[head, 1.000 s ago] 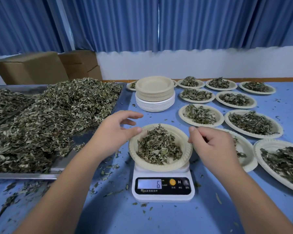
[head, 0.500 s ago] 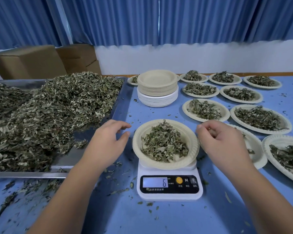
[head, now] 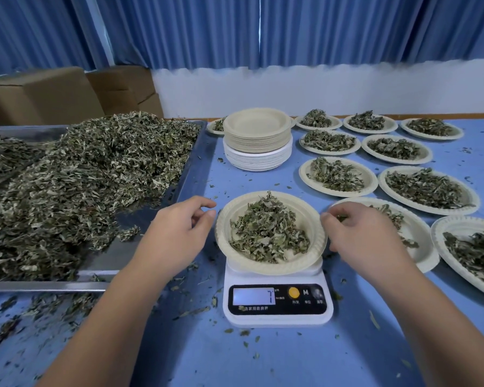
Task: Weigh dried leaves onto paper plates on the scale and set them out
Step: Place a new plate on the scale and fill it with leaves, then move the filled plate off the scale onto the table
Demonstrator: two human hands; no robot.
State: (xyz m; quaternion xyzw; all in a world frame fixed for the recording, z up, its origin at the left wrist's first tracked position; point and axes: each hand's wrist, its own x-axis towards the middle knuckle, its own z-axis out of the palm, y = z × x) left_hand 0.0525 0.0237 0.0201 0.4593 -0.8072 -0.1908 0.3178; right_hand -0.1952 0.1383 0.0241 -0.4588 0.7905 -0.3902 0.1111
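Item under weighing: one cream paper plate (head: 277, 268) with a ribbed rim, seated on a white digital scale (head: 277, 317) directly between the two hands. It carries a loose mound of dried leaves (head: 266, 233), grey-green, curled and broken, heaped toward the plate's centre with bare rim showing all round.

Left hand (head: 176, 233): just left of the plate, fingers loosely curled, holding nothing. The thumb tip lies close to the rim; contact cannot be confirmed.

Right hand (head: 363, 238): just right of the plate, knuckles up, thumb and forefinger pinching a small leaf scrap (head: 341, 218) at the rim's edge.

Markings: the scale's lit display reads "7". Beside it sit an orange round button and a button marked "M". Chinese characters run under the buttons and below the display, too small to read reliably.

Surroundings: beyond the left hand, a steel tray (head: 109, 261) holds a large leaf heap (head: 81, 185). Ahead of both hands stands a stack of empty plates (head: 257, 141). Beyond and beside the right hand, filled plates (head: 369, 178) lie in rows on the blue table (head: 263, 358), which is strewn with leaf crumbs.
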